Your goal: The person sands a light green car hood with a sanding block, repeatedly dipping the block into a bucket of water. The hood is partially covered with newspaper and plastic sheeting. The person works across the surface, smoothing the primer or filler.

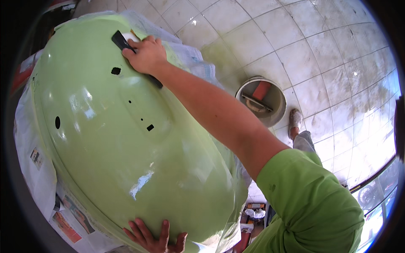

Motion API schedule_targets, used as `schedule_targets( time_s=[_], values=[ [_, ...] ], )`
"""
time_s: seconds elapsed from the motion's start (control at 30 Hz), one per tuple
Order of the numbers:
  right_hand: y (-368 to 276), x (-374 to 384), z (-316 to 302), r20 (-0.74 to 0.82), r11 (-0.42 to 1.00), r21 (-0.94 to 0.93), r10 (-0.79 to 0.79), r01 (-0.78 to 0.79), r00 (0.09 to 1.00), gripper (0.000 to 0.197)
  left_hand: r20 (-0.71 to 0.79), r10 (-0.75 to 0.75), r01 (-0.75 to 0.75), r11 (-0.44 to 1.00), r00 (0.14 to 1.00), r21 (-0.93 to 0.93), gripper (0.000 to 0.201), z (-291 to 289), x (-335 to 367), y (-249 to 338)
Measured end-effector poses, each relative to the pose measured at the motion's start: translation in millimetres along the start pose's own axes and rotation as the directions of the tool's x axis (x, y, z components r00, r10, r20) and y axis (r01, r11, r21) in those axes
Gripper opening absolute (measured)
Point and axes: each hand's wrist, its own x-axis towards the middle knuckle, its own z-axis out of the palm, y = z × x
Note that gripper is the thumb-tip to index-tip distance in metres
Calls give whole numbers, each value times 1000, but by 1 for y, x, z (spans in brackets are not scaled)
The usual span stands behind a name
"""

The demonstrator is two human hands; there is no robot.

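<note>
A large curved car panel [101,143], pale green and glossy, fills the left half of the view. Several black holes pierce its surface. My right hand [147,57] reaches to its far side, fingers wrapped round a long black sanding block [121,40] that lies against the panel. The block's ends stick out on either side of the hand. A white sheet with a brownish edge [134,35] shows beside the fingers. At the near edge, my left hand [157,241] rests flat on the panel with fingers spread, holding nothing.
Masking plastic and newspaper [69,215] surround the panel. On the tiled floor [303,55] to the right stands a grey bucket [283,103] containing a red block [261,90] and a dark bar. My shoe [295,119] is beside it. Assorted items [255,213] lie low near my body.
</note>
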Motion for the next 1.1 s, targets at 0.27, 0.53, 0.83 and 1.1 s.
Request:
schedule_targets(
  time_s=[0.27,0.53,0.83,1.1],
  values=[
    [-26,-353,-130,221,970,39,224,-238,949,50,31,-45,46,999,998,-2,66,5,-15,2],
    [7,-15,1,62,998,65,-5,1,998,47,35,8,-8,1000,999,-8,68,2,-8,-3],
    [-13,-286,-110,295,995,31,84,-98,952,51,93,-23,23,1000,995,-1,71,6,-25,-8],
    [20,-162,-41,16,974,190,-127,122,992,42,102,-56,56,998,993,7,73,4,-24,-1]
  ],
)
